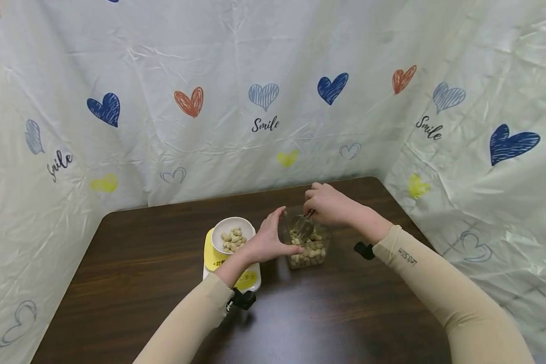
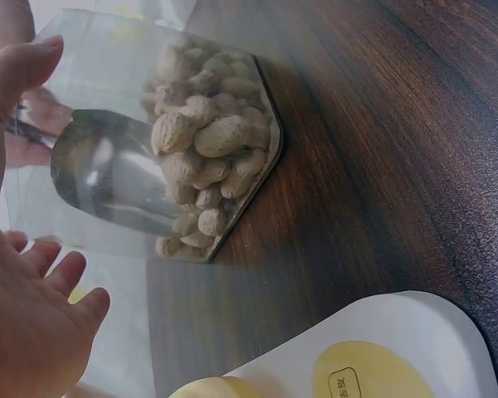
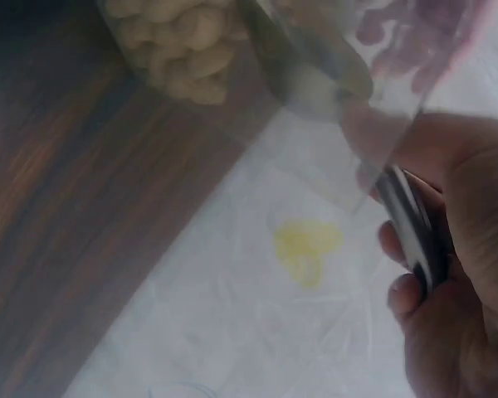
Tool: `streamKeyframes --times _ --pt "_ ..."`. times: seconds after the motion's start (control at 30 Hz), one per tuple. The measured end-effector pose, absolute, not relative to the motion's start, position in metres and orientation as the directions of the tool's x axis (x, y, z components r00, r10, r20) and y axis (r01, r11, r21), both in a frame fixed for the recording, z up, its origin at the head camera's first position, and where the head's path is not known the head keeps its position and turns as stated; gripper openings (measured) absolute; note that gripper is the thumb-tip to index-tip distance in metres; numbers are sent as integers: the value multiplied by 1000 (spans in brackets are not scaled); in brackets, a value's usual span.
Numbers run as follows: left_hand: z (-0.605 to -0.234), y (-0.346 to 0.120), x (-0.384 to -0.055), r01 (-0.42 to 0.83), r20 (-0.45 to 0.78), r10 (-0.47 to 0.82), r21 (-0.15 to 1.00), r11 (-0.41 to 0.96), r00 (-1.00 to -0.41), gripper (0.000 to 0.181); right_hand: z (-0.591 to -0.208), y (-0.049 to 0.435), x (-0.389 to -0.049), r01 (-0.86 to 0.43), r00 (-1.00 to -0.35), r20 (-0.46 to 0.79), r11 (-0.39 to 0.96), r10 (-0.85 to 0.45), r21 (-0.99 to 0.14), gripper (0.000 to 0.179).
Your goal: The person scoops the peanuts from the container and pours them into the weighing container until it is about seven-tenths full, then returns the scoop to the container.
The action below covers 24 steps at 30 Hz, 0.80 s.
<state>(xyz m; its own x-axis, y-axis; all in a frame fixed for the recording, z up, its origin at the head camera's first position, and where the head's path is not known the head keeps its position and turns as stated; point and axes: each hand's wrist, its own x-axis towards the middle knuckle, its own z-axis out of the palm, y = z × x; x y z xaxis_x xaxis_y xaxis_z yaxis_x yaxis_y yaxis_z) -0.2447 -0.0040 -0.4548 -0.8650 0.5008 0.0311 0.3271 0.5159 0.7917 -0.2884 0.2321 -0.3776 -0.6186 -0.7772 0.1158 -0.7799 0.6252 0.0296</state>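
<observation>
A clear plastic container [image 1: 307, 259] holds peanuts [image 2: 220, 137] in their shells. My right hand [image 1: 329, 203] grips the handle [image 3: 413, 228] of a metal scoop [image 2: 116, 170], and the scoop's bowl is down inside the container against the peanuts. On the container's left side is my left hand [image 1: 269, 241], thumb and fingers spread wide apart. Its thumb [image 2: 25, 75] lies by the clear wall; whether the fingertips touch the plastic I cannot tell. Behind the left wrist, a white bowl [image 1: 216, 237] with several peanuts sits on a yellow and white kitchen scale [image 1: 209, 255].
The dark wooden table [image 1: 327, 313] bears all these things. A white curtain [image 1: 227, 167] printed with hearts hangs behind it and along both sides. The left forearm passes over part of the scale. A black camera mount [image 1: 243, 299] sits at the left wrist.
</observation>
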Motion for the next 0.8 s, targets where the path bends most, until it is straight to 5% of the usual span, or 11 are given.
streamKeyframes --times 0.33,0.8 --pt "-455 -3 -244 331 41 493 788 519 -869 119 -361 234 -297 -756 -649 -16 648 -760 -93 11" --pt "-455 -3 -244 327 40 493 794 513 -869 120 -349 242 -283 -790 -612 102 613 -784 -31 14"
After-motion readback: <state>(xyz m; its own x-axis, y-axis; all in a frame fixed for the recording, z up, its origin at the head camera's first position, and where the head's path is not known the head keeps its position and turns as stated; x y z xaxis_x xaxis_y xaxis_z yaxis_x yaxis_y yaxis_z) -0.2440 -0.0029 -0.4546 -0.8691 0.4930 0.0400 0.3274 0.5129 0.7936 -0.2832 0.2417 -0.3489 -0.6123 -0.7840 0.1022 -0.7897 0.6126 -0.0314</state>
